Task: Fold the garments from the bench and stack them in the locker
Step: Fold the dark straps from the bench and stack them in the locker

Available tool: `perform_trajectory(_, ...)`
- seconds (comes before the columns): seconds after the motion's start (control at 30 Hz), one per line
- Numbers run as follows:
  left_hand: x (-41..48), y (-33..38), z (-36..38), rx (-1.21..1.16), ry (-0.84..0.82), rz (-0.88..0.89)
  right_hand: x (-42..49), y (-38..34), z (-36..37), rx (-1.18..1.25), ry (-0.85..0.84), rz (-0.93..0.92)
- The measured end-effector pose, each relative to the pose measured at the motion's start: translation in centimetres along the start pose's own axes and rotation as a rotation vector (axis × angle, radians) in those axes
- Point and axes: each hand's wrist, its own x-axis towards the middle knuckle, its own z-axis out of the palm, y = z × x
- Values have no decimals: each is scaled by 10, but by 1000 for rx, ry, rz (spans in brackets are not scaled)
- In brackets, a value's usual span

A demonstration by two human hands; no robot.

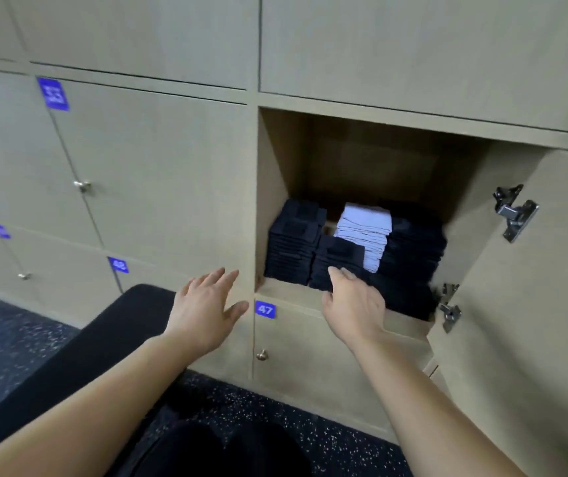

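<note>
My right hand (353,304) is at the mouth of the open locker (272,173). Its fingers (339,275) are straight and close together, laid against the front of the front dark stack (339,258). They pinch nothing; I judge I am squaring the folded pile so it sits flush and does not lean. My left hand (203,309) hovers empty beside the locker's frame, fingers (219,277) spread and relaxed, touching nothing that I can tell, ready to steady or reach back.

The garments lie in 4 piles on the locker floor: a dark stack at the left (293,246), the front one under my fingers, a light blue stack (365,232) behind it, and a broad dark stack at the right (413,256). They are packed side by side, which keeps each pile upright.

The locker door (533,304) hangs open to the right, out of my reach path. The black counter (110,332) runs at my lower left, and the part I see bears no garment, so the stacking looks nearly done.
</note>
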Motion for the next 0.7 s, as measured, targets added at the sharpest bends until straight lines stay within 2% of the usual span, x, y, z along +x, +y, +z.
perform_trajectory(0.23,-113,-98,-77,61,110,-203,-64,-143,-48,135,28,-276)
perform_trajectory(0.37,-184,-152,-98,41,156,-345,-110,-210,-48,216,-62,-390)
perform_trajectory(0.53,-277,-217,-96,51,190,-541,-166,-273,-25,299,-187,-504)
perform_trajectory(0.7,-342,-262,-65,58,147,-704,-213,-311,9,313,-314,-575)
